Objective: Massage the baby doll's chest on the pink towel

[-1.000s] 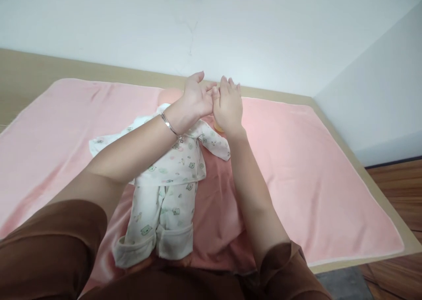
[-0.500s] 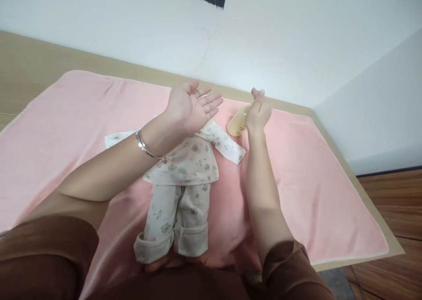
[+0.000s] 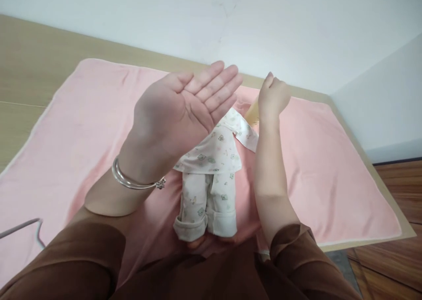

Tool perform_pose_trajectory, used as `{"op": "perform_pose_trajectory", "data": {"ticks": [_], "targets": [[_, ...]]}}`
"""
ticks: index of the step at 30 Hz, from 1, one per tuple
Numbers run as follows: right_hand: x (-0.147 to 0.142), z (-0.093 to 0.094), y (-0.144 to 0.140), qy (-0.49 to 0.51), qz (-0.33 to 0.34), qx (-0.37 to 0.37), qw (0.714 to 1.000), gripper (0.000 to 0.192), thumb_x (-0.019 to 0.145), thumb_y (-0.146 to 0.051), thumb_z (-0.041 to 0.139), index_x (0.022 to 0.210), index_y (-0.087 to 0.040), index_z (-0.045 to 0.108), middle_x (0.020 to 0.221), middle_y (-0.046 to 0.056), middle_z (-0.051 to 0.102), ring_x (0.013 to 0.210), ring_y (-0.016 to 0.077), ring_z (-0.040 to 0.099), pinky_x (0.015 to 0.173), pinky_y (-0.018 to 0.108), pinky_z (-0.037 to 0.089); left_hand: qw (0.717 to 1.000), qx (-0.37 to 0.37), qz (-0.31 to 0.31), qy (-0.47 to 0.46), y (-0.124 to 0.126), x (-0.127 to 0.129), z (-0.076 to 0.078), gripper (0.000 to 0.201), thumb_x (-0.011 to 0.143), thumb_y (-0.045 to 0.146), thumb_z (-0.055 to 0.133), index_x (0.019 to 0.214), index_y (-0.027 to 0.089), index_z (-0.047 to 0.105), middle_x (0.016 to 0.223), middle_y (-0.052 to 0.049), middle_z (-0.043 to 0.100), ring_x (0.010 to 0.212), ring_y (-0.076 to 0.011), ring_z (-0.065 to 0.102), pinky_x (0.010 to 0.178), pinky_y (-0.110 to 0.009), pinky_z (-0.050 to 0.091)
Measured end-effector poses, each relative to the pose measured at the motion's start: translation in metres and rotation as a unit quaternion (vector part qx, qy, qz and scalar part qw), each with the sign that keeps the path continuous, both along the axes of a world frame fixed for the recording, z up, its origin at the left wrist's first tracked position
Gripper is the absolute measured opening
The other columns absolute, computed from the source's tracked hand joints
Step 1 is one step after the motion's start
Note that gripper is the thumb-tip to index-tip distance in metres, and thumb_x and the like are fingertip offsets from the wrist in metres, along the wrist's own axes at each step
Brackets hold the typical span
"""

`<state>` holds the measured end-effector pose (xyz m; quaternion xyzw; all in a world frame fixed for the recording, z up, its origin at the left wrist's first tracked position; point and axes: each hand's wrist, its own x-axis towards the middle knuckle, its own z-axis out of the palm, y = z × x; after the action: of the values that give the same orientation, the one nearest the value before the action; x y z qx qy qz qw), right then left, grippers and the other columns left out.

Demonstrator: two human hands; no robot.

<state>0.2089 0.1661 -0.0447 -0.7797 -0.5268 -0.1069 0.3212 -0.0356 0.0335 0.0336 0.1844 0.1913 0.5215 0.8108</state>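
A doll in a white printed baby suit point(image 3: 211, 159) lies on its back on a pink blanket point(image 3: 316, 168), feet toward me. My left hand point(image 3: 184, 111) is raised above the doll's chest, palm up, fingers straight and together, holding nothing. It hides the doll's head. A silver bracelet point(image 3: 135, 183) sits on that wrist. My right hand point(image 3: 272, 97) is curled shut just right of the doll's sleeve. It grips a pale yellow bottle point(image 3: 252, 113), of which only a sliver shows beside the hand.
The blanket covers a light wooden table point(image 3: 29, 71) set against a white wall point(image 3: 296, 27). Brown wooden floor point(image 3: 398, 181) shows at the right. A thin grey cable point(image 3: 20, 227) lies on the blanket at the lower left.
My hands, first touching above the doll's head, have parted. The left turned palm up and rose toward the camera. The right moved right and closed on the bottle.
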Motion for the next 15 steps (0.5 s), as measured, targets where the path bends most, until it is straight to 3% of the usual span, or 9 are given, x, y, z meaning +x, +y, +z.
{"op": "perform_pose_trajectory", "data": {"ticks": [5, 9, 15], "targets": [[0.003, 0.002, -0.002, -0.028, 0.007, -0.011, 1.0, 0.063, 0.111, -0.045, 0.023, 0.103, -0.014, 0.077, 0.101, 0.015, 0.073, 0.106, 0.0306, 0.07, 0.094, 0.049, 0.051, 0.998, -0.003, -0.039, -0.039, -0.01, -0.007, -0.001, 0.054, 0.112, 0.021, 0.013, 0.161, 0.005, 0.029, 0.153, -0.015, 0.058, 0.135, -0.0241, 0.062, 0.108, -0.036, 0.056], [-0.001, 0.006, -0.01, -0.03, 0.017, -0.013, 0.999, 0.048, 0.11, -0.038, 0.036, 0.106, -0.016, 0.078, 0.106, 0.014, 0.076, 0.107, 0.0303, 0.071, 0.096, 0.047, 0.051, 0.999, -0.026, -0.036, -0.027, -0.016, -0.005, 0.003, 0.054, 0.112, 0.023, 0.017, 0.163, 0.016, 0.032, 0.152, -0.008, 0.061, 0.138, -0.0238, 0.061, 0.118, -0.039, 0.05], [0.002, 0.011, -0.027, 0.119, 0.121, 0.052, 0.984, 0.085, 0.108, -0.055, 0.0, 0.117, -0.014, 0.074, 0.126, 0.017, 0.074, 0.126, 0.0279, 0.068, 0.113, 0.052, 0.048, 0.998, -0.047, -0.042, 0.0, -0.016, 0.0, 0.001, 0.054, 0.112, 0.035, 0.021, 0.157, 0.015, 0.043, 0.143, -0.008, 0.068, 0.143, -0.0274, 0.056, 0.124, -0.043, 0.046]]}}
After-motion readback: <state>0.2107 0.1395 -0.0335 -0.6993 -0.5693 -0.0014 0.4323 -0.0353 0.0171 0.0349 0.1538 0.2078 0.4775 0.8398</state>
